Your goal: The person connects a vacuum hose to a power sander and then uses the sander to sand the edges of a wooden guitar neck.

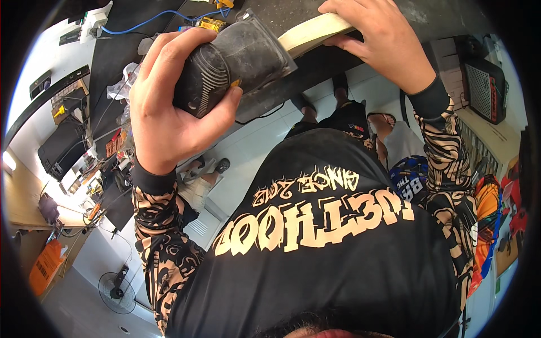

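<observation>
My left hand (174,101) is wrapped around the rounded body of a black, dusty palm sander (248,50), with my thumb on its near side. At its right end, the sander's square pad meets the edge of a pale, slightly curved wooden piece (315,32). My right hand (375,39) pinches the right end of that piece, thumb below and fingers on top. Both things are held up near the edge of a dark worktable (287,12). The pad's working face is mostly turned away from view.
A blue cable (141,28) runs across the far left to a white plug (96,25). Beside the sander lies a yellow-and-black item (211,23). A black box with a grille (484,93) stands at the right. Down at the lower left is a fan (117,293).
</observation>
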`<control>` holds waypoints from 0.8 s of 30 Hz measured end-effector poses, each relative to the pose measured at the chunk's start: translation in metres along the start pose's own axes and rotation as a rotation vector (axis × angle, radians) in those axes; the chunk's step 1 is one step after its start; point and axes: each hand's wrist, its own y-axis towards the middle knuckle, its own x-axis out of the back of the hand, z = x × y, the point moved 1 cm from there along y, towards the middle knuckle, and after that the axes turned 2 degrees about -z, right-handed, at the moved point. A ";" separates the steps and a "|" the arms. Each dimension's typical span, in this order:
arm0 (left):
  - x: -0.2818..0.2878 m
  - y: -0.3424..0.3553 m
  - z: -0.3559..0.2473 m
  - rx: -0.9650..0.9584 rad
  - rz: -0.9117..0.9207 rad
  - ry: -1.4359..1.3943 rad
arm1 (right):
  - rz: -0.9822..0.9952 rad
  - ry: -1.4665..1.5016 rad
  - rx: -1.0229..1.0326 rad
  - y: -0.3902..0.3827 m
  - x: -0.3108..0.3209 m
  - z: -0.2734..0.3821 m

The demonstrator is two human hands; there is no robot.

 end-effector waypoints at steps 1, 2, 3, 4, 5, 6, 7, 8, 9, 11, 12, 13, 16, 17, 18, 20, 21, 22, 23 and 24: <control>0.000 0.001 0.001 -0.020 -0.010 -0.007 | 0.001 -0.001 -0.001 -0.001 -0.003 -0.003; -0.002 0.002 0.002 -0.017 -0.011 -0.006 | -0.029 0.013 0.022 -0.004 -0.008 -0.008; -0.003 0.004 0.004 -0.060 -0.046 -0.009 | -0.060 0.028 0.044 -0.004 -0.010 -0.010; -0.003 0.005 0.004 -0.104 -0.082 -0.013 | -0.059 0.029 0.047 -0.004 -0.010 -0.009; -0.003 0.004 0.003 -0.102 -0.083 -0.014 | -0.064 0.020 0.042 -0.003 -0.010 -0.008; -0.002 0.003 0.002 -0.070 -0.057 -0.017 | -0.069 0.011 0.037 -0.003 -0.010 -0.008; -0.001 0.002 0.002 -0.039 -0.031 -0.020 | -0.067 0.010 0.037 -0.003 -0.010 -0.008; -0.001 0.001 0.002 -0.039 -0.032 -0.020 | -0.071 0.009 0.038 -0.002 -0.010 -0.008; -0.001 0.000 0.002 -0.025 -0.022 -0.019 | -0.074 0.008 0.037 -0.002 -0.010 -0.008; -0.002 -0.001 0.003 -0.010 -0.013 -0.018 | -0.072 -0.001 0.037 -0.003 -0.011 -0.009; -0.002 -0.001 0.004 -0.015 -0.020 -0.016 | -0.069 -0.008 0.036 -0.003 -0.011 -0.009; -0.002 -0.001 0.004 -0.020 -0.026 -0.013 | -0.069 -0.007 0.038 -0.003 -0.011 -0.008; -0.002 0.002 0.003 -0.026 -0.029 -0.037 | -0.045 -0.006 0.028 -0.002 -0.009 -0.008; -0.003 0.003 0.003 -0.025 -0.030 -0.038 | -0.051 -0.011 0.027 -0.002 -0.009 -0.007; -0.003 0.005 0.003 -0.052 -0.046 -0.038 | -0.057 -0.015 0.027 -0.002 -0.009 -0.006; -0.003 0.006 0.003 -0.079 -0.062 -0.038 | -0.023 -0.015 0.009 0.002 0.000 0.001; -0.004 0.006 0.003 -0.076 -0.058 -0.047 | 0.010 -0.015 -0.011 0.004 0.003 0.003; -0.004 0.006 0.003 -0.073 -0.054 -0.055 | 0.010 -0.013 -0.010 0.002 -0.001 -0.001; -0.003 0.006 0.003 -0.075 -0.054 -0.055 | -0.040 -0.022 0.038 -0.001 -0.007 -0.007; -0.001 0.005 0.003 -0.068 -0.035 -0.050 | -0.090 -0.030 0.086 -0.003 -0.010 -0.010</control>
